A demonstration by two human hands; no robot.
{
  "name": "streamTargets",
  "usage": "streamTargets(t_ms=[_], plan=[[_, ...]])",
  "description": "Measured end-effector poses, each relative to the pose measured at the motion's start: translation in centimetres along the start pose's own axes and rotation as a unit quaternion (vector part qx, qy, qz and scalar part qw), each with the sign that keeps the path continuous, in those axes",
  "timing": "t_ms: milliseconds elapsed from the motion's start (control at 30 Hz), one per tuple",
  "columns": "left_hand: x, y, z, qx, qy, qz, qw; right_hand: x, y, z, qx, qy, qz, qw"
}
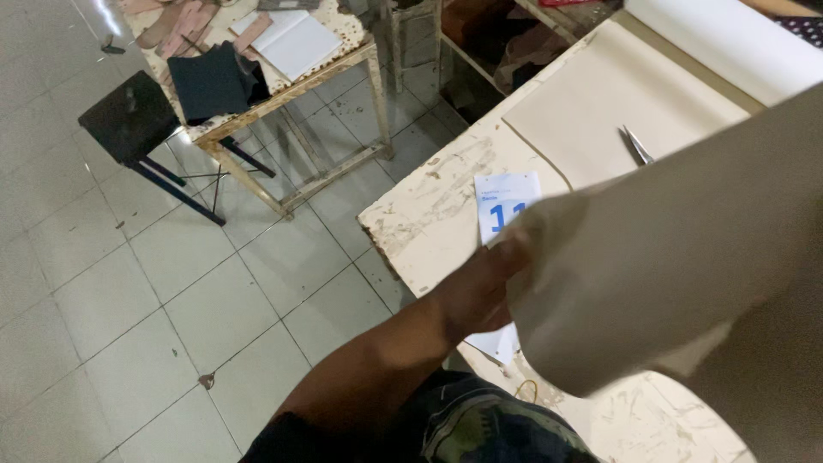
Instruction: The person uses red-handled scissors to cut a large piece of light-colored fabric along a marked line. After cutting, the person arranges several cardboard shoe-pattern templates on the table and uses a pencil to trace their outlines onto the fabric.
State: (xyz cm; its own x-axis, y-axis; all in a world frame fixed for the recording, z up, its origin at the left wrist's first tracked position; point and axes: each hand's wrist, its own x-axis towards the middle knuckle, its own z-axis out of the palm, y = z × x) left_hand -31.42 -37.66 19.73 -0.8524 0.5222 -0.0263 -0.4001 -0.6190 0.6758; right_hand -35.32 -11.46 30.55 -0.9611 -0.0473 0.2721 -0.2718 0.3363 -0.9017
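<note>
The left hand (480, 287), at the centre of the frame, is closed on the edge of a large cream sheet (669, 266), fingers tucked behind it, so the sheet is lifted off the worktable (420, 214) and fills the right half of the frame, curling toward the camera. The right hand is out of view, so whether it also holds the sheet cannot be told. Just above the left hand, a white paper slip (507, 201) with blue print lies flat on the scarred table top, partly covered by the raised sheet. Further up and right, another cream sheet (617, 103) lies spread on the table with a pair of scissors (636, 144) resting on it, and a pale roll (729, 43) sits at the upper right corner. No cut shows in the lifted sheet. In the upper left, a smaller table (283, 90) carries dark and pink scraps beside a black stool (129, 116) on the tiled floor (129, 283).
</note>
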Motion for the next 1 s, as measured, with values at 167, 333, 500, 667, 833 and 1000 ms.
streamTargets(t_ms=[167, 333, 500, 667, 833, 1000], plan=[[0.3, 11.8, -6.1, 0.165, 0.19, 0.227, 0.941, 6.7, -1.2, 10.4, -0.029, -0.127, -0.003, 0.991], [-1.8, 24.5, -20.6, 0.126, 0.26, 0.371, 0.883, 13.1, 2.7, 25.3, -0.067, -0.197, 0.034, 0.977], [-1.9, 35.5, -37.5, 0.158, 0.367, 0.346, 0.849, 20.0, 5.6, 40.3, 0.0, -0.242, 0.141, 0.96], [-3.0, 44.0, -48.1, 0.291, 0.45, 0.325, 0.779, 27.2, 5.2, 57.3, -0.054, -0.341, 0.194, 0.918], [-6.1, 51.0, -52.2, 0.42, 0.482, 0.383, 0.667, 28.7, 4.3, 67.7, -0.106, -0.399, 0.191, 0.891], [-6.1, 53.1, -56.1, 0.528, 0.458, 0.386, 0.603, 28.5, 5.0, 71.2, -0.182, -0.428, 0.226, 0.856]])
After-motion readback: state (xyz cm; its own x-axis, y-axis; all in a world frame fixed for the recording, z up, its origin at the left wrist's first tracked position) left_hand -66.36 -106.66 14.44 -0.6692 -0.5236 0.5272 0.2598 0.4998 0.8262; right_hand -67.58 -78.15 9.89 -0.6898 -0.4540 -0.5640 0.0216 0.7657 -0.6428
